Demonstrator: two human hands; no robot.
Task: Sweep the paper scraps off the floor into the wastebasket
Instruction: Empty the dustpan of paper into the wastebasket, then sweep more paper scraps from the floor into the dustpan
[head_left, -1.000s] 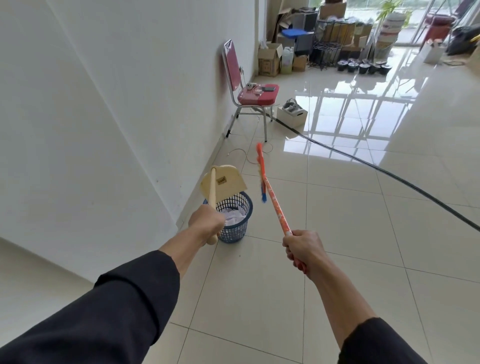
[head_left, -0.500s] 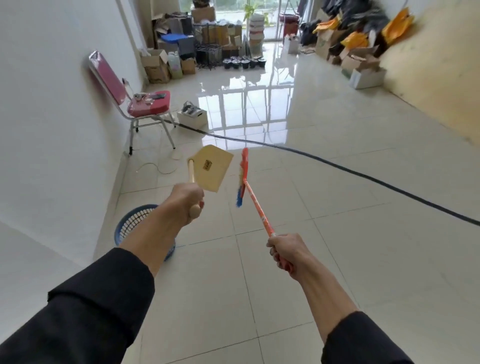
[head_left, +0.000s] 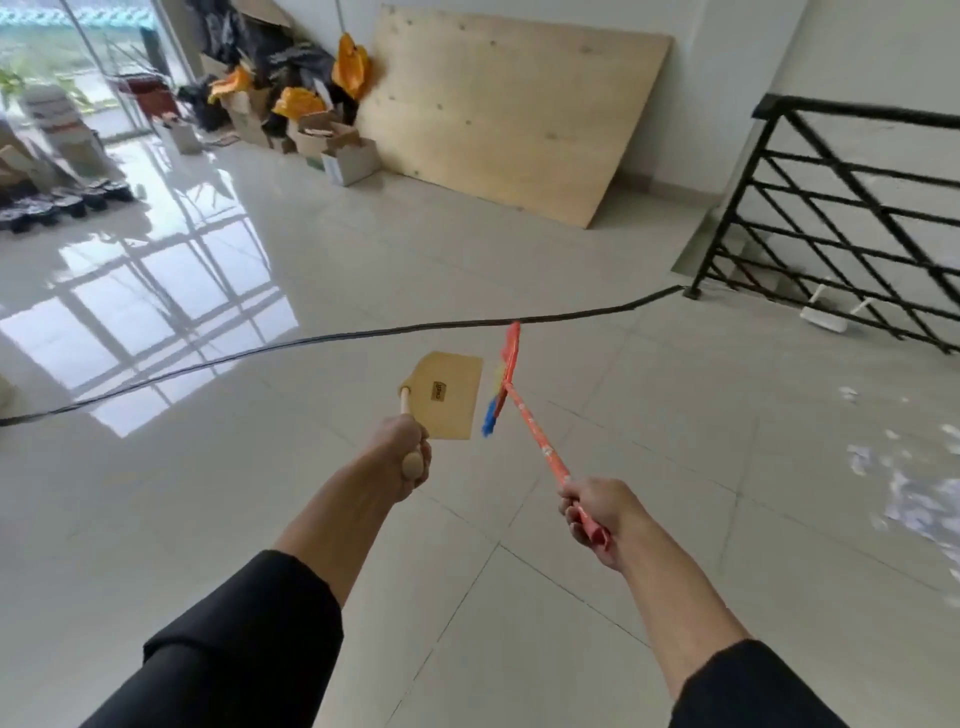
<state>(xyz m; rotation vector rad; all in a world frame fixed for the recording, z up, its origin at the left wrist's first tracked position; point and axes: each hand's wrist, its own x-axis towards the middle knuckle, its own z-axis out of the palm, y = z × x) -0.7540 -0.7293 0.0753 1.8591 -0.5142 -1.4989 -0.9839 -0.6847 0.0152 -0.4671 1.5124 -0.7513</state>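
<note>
The left hand (head_left: 402, 457) grips the dustpan (head_left: 447, 395); the right hand (head_left: 597, 512) grips the broom (head_left: 524, 410). Paper scraps (head_left: 904, 483) lie on the floor (head_left: 260, 519), so sweeping looks unfinished.

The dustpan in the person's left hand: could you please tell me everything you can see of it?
The dustpan is a flat, pale tan pan that looks like wood or board, with a small dark label near its middle. A round, light wooden handle ends in a knob, and the left hand has its grip around it. The pan is held in the air above the tiled floor, beside the broom head without touching it, and looks empty.
</note>
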